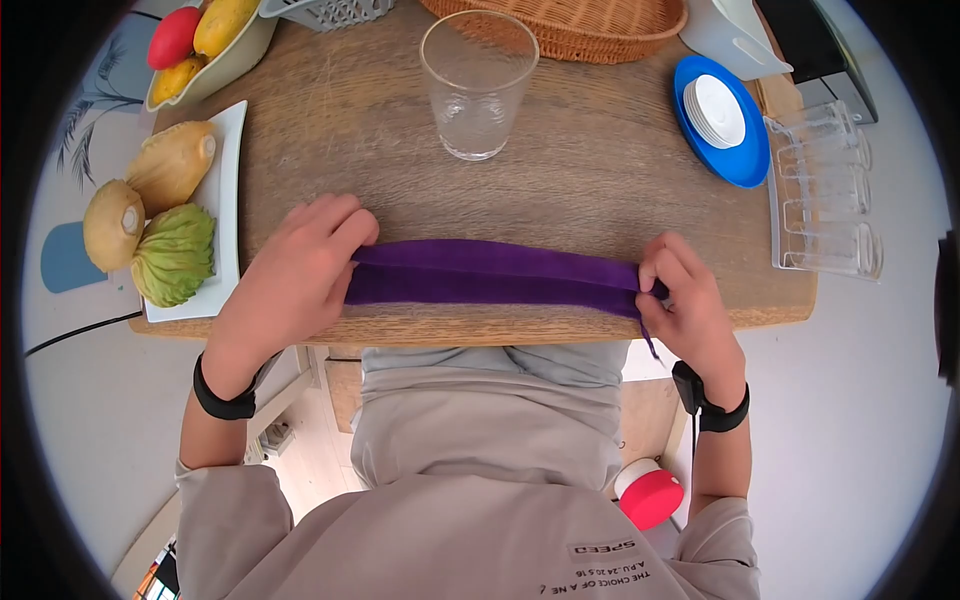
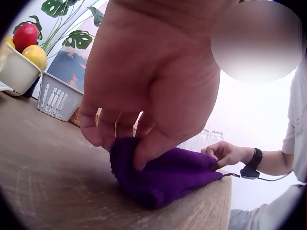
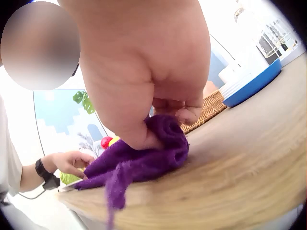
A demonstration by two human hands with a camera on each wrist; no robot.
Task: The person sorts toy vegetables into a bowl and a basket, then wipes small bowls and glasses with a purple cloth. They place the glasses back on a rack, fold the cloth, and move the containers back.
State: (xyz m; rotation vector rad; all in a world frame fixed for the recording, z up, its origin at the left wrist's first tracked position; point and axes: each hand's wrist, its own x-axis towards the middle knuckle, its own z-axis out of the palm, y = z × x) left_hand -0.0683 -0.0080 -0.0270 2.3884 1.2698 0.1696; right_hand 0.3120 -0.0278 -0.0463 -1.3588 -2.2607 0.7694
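A purple cloth point(image 1: 490, 275), folded lengthwise into a long strip, stretches sideways along the table's near edge. My left hand point(image 1: 300, 262) holds its left end, the thumb on the near side in the left wrist view, where the folded cloth point(image 2: 168, 179) shows a thick rounded edge. At the other end my right hand point(image 1: 688, 300) pinches the strip between thumb and fingers. The right wrist view shows the cloth point(image 3: 139, 163) bunched and rolled at that hand, with a thin purple loop point(image 3: 116, 189) dangling from it.
Beyond the cloth stands a clear glass point(image 1: 478, 95). On the left, a white plate point(image 1: 228, 200) bears fruit-like items, behind it a fruit bowl point(image 1: 235, 65). A wicker basket point(image 1: 590, 35) is at the back; a blue plate point(image 1: 740, 165) with white dishes and racked glasses point(image 1: 830, 190) lie right.
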